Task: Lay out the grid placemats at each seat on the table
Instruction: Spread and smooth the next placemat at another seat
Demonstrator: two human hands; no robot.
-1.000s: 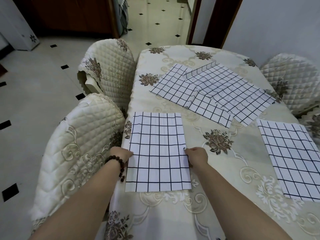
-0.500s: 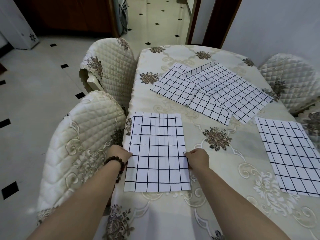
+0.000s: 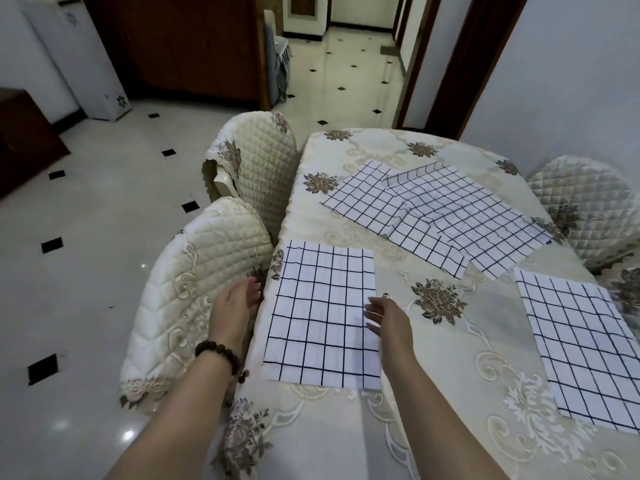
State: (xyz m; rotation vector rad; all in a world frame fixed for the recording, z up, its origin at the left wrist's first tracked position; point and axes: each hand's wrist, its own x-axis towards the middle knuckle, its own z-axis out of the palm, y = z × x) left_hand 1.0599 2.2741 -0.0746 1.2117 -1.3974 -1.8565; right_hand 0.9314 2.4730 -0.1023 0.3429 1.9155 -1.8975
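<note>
A white placemat with a black grid (image 3: 323,313) lies flat at the table's near left edge. My left hand (image 3: 235,308) hovers just left of it, over the table edge, fingers relaxed and holding nothing. My right hand (image 3: 386,315) hangs at the mat's right edge with straight fingers, also empty. A second grid placemat (image 3: 585,344) lies at the right side of the table. Two more grid placemats (image 3: 433,216) lie overlapped and slightly creased in the middle of the table.
The table (image 3: 450,393) wears a cream embroidered cloth. Quilted cream chairs stand at the left, one near (image 3: 194,292) and one farther (image 3: 256,161), and another at the right (image 3: 581,202). Tiled floor spreads to the left.
Both hands have let go of the near-left placemat's side edges and lifted slightly away with fingers spread. The mat stays flat. The camera view has tilted upward.
</note>
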